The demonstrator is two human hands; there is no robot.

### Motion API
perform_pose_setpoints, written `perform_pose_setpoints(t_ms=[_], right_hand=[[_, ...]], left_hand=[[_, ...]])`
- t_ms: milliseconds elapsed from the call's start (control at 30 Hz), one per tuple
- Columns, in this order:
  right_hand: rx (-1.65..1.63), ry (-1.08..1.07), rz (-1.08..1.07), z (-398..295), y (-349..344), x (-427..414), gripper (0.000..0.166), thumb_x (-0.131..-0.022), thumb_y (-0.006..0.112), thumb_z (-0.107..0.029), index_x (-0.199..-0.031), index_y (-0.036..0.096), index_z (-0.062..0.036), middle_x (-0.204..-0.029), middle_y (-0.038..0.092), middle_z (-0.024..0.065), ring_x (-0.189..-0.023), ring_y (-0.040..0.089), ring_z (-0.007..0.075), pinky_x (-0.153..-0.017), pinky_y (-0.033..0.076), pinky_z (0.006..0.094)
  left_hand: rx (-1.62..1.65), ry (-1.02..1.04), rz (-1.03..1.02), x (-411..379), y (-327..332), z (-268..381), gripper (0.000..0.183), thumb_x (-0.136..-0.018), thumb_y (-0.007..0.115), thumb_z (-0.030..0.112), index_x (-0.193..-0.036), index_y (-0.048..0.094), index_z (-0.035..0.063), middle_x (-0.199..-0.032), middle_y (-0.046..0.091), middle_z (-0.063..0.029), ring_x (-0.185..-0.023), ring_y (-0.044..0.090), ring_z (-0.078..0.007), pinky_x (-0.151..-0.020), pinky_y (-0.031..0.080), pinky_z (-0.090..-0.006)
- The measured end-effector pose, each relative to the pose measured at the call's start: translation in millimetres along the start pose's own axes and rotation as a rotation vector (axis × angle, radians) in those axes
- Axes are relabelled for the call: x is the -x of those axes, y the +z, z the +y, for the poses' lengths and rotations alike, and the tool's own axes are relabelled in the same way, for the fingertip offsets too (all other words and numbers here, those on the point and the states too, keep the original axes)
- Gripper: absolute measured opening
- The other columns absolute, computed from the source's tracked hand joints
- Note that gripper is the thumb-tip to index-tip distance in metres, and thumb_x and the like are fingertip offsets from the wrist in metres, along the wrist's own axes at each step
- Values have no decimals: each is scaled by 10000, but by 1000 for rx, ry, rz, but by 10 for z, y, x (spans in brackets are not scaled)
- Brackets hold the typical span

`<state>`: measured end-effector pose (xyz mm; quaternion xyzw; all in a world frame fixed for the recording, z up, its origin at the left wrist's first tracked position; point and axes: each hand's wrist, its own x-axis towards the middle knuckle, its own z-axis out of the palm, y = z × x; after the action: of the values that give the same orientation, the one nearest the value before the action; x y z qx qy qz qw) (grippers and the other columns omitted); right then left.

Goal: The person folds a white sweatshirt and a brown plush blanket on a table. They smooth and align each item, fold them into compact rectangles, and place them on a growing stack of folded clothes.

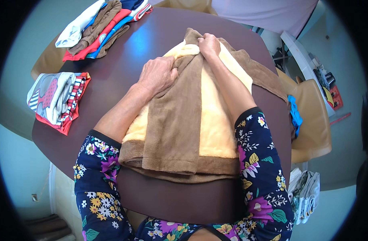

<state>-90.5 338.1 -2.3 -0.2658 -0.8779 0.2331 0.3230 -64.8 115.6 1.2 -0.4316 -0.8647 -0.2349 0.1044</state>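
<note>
A brown and yellow fleece top lies spread on the dark table before me, its brown hem towards me. One brown sleeve runs down over the body, its cuff at the hem. The other sleeve stretches out to the right, over the table's edge. My left hand grips the cloth at the upper left, by the top of the folded sleeve. Up near the collar, my right hand is closed on bunched brown fabric. Both hands hide the cloth inside their grip.
A pile of folded clothes sits at the table's far left. Closer on the left is a smaller folded stack. Tan chairs stand around the dark table; blue cloth lies on the right one. Grey-white folded cloths are lower right.
</note>
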Motion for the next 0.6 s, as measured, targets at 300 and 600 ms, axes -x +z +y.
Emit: perform_pose_setpoints(t_ms=[300,600], right_hand=[[59,-291,139,-248,-136,-13,298,-833,583,-260,-1020,659,-41,-1015,653,185,-949,625,336,-816,491,443],[398,-665,-438,-196,124,382,380,-937,386,-345,-1190,603,-161,-1354,473,55,-1321,359,245,-1054,316,466]], left_hand=[[28,49,45,31,72,-8,227,-814,478,208,-890,566,14,-989,623,-202,-929,594,-365,-801,461,-484],[-62,-6,18,57,47,-94,412,-838,467,223,-1216,529,71,-1200,561,-172,-1083,547,-338,-912,430,-443]])
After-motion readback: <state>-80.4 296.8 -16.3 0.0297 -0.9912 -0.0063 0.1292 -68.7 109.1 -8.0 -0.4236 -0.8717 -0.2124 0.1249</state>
